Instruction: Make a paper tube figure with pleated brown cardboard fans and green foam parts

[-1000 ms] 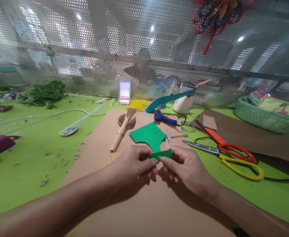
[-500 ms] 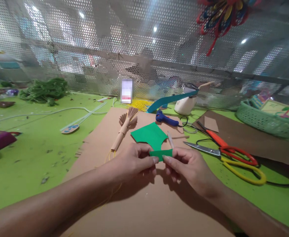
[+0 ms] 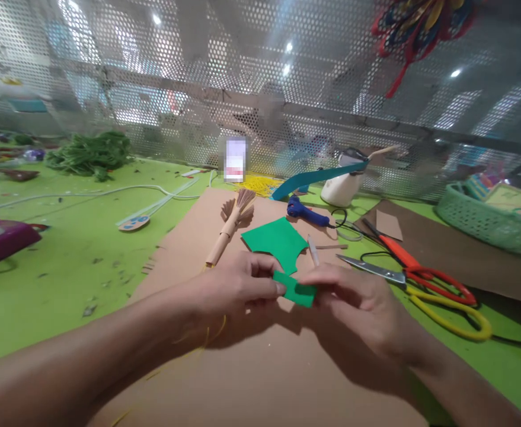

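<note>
A small green paper strip is held above a brown cardboard sheet. My left hand pinches its left end between thumb and fingers. At the strip's right end, my right hand has its fingers closed against the paper. Just beyond lies a larger green paper piece with curved cutouts. To its left is a rolled brown paper figure with a fringed top and yellow string. A blue glue gun and a pale pointed stick lie behind my right hand.
Scissors with yellow handles and a red-handled tool lie at the right. Farther back stand a white pot, a green basket and a phone. Green strands are heaped at the back left.
The strip's right end has tilted down and toward me, showing more of its face. My right hand has shifted right and its grip has changed. The view has shifted slightly.
</note>
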### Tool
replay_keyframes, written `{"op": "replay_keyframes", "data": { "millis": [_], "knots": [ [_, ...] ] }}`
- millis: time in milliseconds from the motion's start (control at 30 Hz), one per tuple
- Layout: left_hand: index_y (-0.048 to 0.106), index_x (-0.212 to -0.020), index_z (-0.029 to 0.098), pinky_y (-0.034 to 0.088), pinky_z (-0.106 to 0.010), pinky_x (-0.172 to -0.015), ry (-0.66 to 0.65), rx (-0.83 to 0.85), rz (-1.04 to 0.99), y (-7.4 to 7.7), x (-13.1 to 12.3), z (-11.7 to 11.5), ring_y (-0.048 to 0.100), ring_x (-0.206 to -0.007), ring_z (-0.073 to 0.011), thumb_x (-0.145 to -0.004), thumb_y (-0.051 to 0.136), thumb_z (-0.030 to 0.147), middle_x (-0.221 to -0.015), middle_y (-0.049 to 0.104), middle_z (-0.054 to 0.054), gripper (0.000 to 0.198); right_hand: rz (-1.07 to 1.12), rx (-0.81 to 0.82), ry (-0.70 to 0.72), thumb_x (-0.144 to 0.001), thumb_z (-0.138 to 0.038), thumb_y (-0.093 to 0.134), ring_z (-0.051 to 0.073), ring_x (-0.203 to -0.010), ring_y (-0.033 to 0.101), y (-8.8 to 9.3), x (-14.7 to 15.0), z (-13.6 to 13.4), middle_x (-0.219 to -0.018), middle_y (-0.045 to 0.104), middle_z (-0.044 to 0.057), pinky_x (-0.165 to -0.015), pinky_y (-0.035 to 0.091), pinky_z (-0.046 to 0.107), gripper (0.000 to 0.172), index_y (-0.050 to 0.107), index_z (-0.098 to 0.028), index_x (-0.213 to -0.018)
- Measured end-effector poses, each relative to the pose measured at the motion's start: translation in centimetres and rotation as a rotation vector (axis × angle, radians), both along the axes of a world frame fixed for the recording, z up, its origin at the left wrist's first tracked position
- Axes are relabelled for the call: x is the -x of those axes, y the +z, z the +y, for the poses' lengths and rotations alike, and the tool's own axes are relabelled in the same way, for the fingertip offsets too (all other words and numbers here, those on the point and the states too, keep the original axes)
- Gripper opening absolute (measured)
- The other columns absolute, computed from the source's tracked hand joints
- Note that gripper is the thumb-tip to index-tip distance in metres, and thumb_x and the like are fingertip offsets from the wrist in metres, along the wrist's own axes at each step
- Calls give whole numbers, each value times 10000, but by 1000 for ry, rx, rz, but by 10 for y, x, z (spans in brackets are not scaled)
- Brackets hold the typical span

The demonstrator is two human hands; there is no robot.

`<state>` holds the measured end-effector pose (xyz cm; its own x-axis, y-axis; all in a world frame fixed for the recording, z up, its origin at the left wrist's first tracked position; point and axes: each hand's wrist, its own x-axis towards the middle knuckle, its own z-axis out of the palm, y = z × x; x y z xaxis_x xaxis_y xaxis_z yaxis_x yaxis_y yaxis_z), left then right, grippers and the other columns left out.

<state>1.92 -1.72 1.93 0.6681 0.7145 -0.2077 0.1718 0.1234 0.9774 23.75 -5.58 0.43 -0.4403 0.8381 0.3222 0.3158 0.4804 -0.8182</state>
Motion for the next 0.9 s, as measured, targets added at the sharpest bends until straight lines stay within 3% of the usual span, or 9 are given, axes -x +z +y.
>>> {"op": "replay_keyframes", "data": {
  "millis": [100,233,300,400,667,800,900],
  "knots": [
    [611,-716,143,321,-208,-491,-40,28,-9,0,1,1,405,-524,-76,-734,658,249,-594,499,41,118,-55,-127,92,-809,-16,566,141,-850,674,0,1,-4,-962,719,4,-750,526,228,351,676,-258,-1039],
    [602,-713,144,333,-188,-487,79,164,-143,-4,-5,-4,439,-519,-67,-680,727,225,-588,529,36,152,-59,-247,74,-762,35,570,147,-740,687,-2,3,-6,-846,733,1,-653,528,233,399,685,-251,-1015],
    [614,-747,134,353,-178,-501,142,268,-248,-7,-9,-6,474,-538,-63,-670,750,217,-619,563,20,178,-58,-350,53,-774,29,556,162,-741,685,-3,4,-6,-845,730,20,-656,529,259,410,676,-248,-1052],
    [613,-700,117,357,-178,-477,129,353,-303,-12,-12,-8,499,-526,-69,-695,748,244,-627,599,-15,186,-65,-477,5,-808,21,534,191,-825,678,-5,5,-5,-909,722,57,-713,530,301,424,653,-250,-1112],
    [581,-645,130,379,-211,-521,93,285,-270,-17,-9,-8,495,-525,-85,-718,707,241,-585,587,-10,183,-118,-485,94,-823,-36,624,192,-784,635,-10,5,-3,-888,688,69,-677,511,307,437,599,-247,-1205],
    [592,-644,139,387,-233,-531,33,190,-178,-17,-8,-7,497,-541,-100,-724,688,262,-602,596,-8,175,-75,-407,76,-808,-55,665,167,-719,617,-10,5,-4,-825,678,37,-643,489,289,362,654,-256,-1108],
    [612,-671,143,383,-233,-538,-2,143,-156,-17,-8,-6,500,-549,-99,-736,664,228,-613,602,-2,119,23,-277,1,-804,-107,692,148,-713,606,-8,7,-5,-820,646,23,-627,484,264,210,714,-251,-955]
  ]
}}
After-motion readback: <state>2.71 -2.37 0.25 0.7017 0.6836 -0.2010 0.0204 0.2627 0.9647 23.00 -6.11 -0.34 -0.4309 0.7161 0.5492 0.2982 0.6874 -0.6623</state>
